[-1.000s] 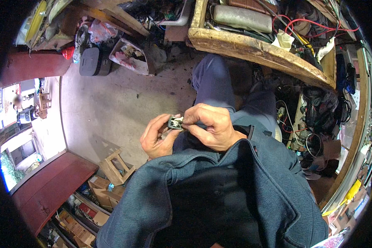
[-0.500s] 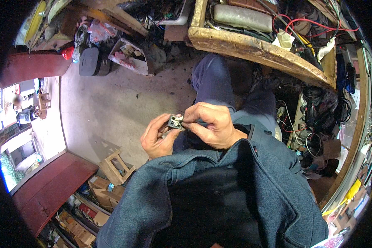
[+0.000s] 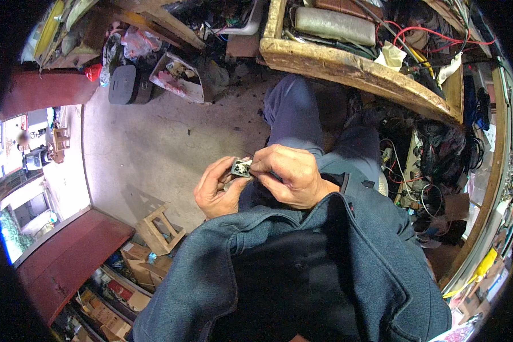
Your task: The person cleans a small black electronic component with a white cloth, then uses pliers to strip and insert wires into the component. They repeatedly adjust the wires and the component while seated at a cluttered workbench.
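A small dark grey square housing (image 3: pixel 240 168) with pale pieces inside is held above my lap, near my knees. My left hand (image 3: pixel 216 185) grips it from the left, thumb below and fingers bent round its side. My right hand (image 3: pixel 288 176) is closed at the right side of the housing, its thumb and forefinger pinched at the edge or on something small there; exactly what these fingertips hold is hidden. The legs of my blue trousers (image 3: pixel 293 108) lie behind both hands.
A worn wooden bench (image 3: pixel 347 67) with cables and tools stands ahead. A black container (image 3: pixel 125 85) and open box (image 3: pixel 179 77) lie on the floor ahead-left. A small wooden stool (image 3: pixel 159 233) stands at lower left, beside cardboard boxes (image 3: pixel 142 265). Tangled wires (image 3: pixel 422 188) fill the right.
My right fingers have shifted very slightly at the housing's edge. Both hands otherwise stay in the same place, with the housing still held between them.
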Motion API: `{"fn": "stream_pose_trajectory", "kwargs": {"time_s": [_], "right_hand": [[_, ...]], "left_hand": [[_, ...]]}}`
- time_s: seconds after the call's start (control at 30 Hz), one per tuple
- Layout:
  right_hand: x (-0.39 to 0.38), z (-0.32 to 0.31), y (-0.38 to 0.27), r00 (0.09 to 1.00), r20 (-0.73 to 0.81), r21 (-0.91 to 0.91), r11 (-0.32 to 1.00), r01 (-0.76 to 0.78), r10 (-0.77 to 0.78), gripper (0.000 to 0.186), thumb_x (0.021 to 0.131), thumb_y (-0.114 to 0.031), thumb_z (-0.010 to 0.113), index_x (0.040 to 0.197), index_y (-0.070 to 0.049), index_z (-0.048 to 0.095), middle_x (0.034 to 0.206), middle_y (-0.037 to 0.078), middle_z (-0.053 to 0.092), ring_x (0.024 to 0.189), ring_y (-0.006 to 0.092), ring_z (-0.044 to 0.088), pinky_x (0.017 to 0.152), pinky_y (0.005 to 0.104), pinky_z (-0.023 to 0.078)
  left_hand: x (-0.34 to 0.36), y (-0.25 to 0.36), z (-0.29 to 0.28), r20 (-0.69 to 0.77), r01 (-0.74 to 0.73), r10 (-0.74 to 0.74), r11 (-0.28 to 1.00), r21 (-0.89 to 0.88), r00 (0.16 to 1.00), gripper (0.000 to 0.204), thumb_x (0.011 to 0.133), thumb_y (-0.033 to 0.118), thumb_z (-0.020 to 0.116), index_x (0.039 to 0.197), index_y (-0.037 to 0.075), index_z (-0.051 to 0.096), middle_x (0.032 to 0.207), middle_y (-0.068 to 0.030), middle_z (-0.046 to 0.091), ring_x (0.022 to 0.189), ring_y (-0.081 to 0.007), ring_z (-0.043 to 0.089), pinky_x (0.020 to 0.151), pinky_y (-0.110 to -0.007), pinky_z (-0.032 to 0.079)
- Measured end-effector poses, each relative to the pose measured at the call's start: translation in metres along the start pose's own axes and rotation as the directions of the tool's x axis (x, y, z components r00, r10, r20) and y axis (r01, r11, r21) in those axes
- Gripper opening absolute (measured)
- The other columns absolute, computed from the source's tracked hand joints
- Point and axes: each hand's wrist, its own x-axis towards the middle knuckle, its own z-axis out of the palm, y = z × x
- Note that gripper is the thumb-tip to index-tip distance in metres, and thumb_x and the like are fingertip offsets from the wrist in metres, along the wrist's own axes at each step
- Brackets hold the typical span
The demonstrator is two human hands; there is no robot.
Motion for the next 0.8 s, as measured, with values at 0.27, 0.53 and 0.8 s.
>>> {"fn": "stream_pose_trajectory", "kwargs": {"time_s": [0.27,0.53,0.8], "right_hand": [[-0.001,-0.006,0.004,0.995,0.006,0.166,0.981,-0.100,0.100,0.016,0.077,0.006,0.074,0.089,0.001,0.064,0.091,0.015,0.070,0.081,0.0296,0.072,0.070,0.0355,0.057],[0.001,-0.001,-0.004,0.996,-0.001,0.002,0.996,0.085,-0.085,0.018,0.074,0.007,0.072,0.088,0.002,0.063,0.091,0.016,0.068,0.082,0.0311,0.070,0.069,0.0374,0.057],[-0.001,-0.004,-0.001,0.998,-0.023,-0.002,0.998,0.061,-0.061,0.019,0.072,0.007,0.079,0.086,0.002,0.068,0.089,0.017,0.073,0.077,0.0277,0.074,0.066,0.0326,0.058]], "left_hand": [[0.002,0.003,0.000,0.039,-0.024,0.024,1.000,0.018,0.999,0.046,0.073,-0.012,0.083,0.117,-0.003,0.069,0.119,-0.0142,0.068,0.103,-0.0193,0.069,0.087,-0.029,0.059],[-0.001,0.000,-0.001,0.003,-0.007,0.007,1.000,0.009,1.000,0.046,0.073,-0.009,0.085,0.116,-0.006,0.069,0.117,-0.0179,0.069,0.105,-0.0238,0.071,0.090,-0.031,0.060],[-0.005,-0.010,0.002,-0.025,0.090,-0.099,0.965,-0.245,0.995,0.044,0.078,-0.011,0.081,0.118,-0.007,0.064,0.119,-0.0195,0.067,0.107,-0.0252,0.070,0.092,-0.035,0.060]]}}
